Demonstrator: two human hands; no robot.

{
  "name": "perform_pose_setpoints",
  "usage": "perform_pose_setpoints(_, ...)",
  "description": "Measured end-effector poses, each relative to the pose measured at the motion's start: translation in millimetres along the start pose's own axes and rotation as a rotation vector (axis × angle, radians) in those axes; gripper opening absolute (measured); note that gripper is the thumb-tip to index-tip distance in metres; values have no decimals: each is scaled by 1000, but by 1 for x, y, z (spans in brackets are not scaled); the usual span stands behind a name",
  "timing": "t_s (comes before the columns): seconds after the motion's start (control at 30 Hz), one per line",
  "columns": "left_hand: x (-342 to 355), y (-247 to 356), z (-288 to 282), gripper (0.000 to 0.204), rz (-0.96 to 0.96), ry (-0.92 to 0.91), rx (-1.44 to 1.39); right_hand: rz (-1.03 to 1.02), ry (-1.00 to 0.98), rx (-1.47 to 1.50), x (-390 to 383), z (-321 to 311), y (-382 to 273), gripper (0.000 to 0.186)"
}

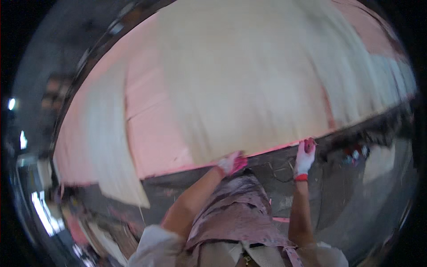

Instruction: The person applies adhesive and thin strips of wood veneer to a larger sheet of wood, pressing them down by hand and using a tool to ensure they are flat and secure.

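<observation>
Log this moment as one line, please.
left hand: gloved, at near edge of pink layer; right hand: gloved, same edge; large pale sheet: on pink layer; narrow pale strip: overhanging edge

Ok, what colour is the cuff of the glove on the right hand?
Red; the cuff shows best in the head view.

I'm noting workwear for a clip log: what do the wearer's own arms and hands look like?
The left hand wears a white glove with pink fingers. The right hand wears a similar white-and-pink glove with a red wrist cuff. Loose white sleeves cover the upper arms; the forearms are bare. Blur hides finer markings.
</observation>
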State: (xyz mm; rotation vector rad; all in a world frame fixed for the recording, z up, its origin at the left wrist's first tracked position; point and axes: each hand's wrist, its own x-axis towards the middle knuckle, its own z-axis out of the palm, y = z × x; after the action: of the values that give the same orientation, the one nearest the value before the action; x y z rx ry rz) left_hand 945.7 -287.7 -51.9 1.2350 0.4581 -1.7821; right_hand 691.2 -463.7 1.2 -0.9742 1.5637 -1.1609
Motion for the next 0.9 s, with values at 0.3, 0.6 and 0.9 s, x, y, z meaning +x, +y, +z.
perform_pose_setpoints(0.3,-94,49,-37,43,92,-65,677,415,-519,-175,11,62,30,24)
perform_pose_setpoints(0.6,-206,-47,-386,42,806,912,268,352,-562,-100,-157,130,11,28)
perform_pose_setpoints(0.9,-295,-91,-645,95,568,1410,-398,547,-1249,-279,-497,297,27,35)
